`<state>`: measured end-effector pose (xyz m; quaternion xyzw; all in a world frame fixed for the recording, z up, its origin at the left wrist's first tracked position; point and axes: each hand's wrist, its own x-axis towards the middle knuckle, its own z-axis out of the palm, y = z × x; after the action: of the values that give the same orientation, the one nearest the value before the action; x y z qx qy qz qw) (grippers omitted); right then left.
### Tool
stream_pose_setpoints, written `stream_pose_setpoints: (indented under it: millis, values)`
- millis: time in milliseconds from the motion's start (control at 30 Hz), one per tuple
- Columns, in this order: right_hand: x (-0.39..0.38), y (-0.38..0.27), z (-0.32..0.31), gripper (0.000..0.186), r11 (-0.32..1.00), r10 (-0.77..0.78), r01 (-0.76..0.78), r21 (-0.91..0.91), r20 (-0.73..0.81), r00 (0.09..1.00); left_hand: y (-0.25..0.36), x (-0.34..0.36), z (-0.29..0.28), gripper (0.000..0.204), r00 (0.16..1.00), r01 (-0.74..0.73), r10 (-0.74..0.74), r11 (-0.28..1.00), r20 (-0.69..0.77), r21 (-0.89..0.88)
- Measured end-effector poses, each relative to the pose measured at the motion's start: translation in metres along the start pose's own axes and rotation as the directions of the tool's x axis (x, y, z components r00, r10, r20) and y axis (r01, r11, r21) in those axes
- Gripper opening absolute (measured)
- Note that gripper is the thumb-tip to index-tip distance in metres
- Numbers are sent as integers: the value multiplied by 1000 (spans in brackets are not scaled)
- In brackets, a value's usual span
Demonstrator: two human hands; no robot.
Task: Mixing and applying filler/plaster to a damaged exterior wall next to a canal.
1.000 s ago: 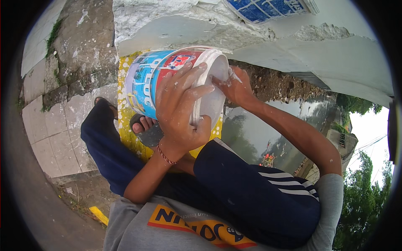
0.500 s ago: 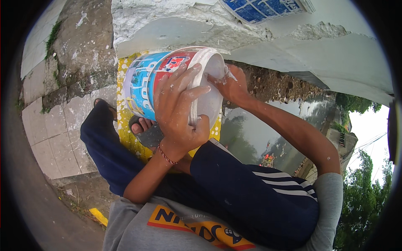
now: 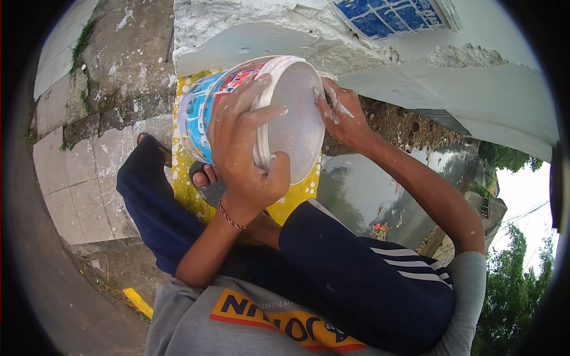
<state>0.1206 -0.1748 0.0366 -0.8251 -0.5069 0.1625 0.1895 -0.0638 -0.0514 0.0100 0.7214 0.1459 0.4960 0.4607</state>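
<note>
A plastic paint bucket with a blue and red label lies tilted, its mouth turned towards me and to the right. Whitish residue coats its inner wall. My left hand, speckled with white and wearing a braided cord at the wrist, grips the bucket's near side, with fingers over the rim. At the opposite side of the mouth, my right hand has its fingers bent around the rim, some tips inside. White paint smears its fingers. Nothing else shows in either hand; the bucket's base is partly hidden.
Under the bucket is a yellow, paint-spotted ledge, with my sandalled foot on it. A chipped white wall rises beyond. Water lies below on the right; tiled pavement is at left.
The bucket's mouth has turned more towards me, showing more of its inside. My right hand has drawn back from inside the bucket to its rim. My left hand keeps its grip.
</note>
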Motion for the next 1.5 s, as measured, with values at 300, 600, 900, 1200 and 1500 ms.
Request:
stream_pose_setpoints:
  millis: [300, 600, 900, 1200, 1500]
  values:
    - [3, -6, 1, 18, 1000, 10, -10, 14, -31, 999, -1, 3, -4, 43, 1000, -1, 1, 1000, -13, -2]
    - [7, -10, 2, 17, 999, 40, -39, 17, -63, 997, 0, 0, -3, 43, 1000, 7, -7, 1000, -4, 8]
    - [2, -5, 2, 17, 1000, 14, -15, -21, -37, 999, -2, 1, -5, 42, 1000, -1, 1, 1000, -5, 1]
    - [9, -8, 3, 21, 997, 74, -73, 30, -26, 997, -1, 0, -5, 43, 1000, 4, -4, 1000, -5, -3]
    - [4, -6, -2, 22, 1000, 9, -9, 28, 0, 1000, 0, 2, -7, 44, 1000, 8, -7, 1000, 21, -9]
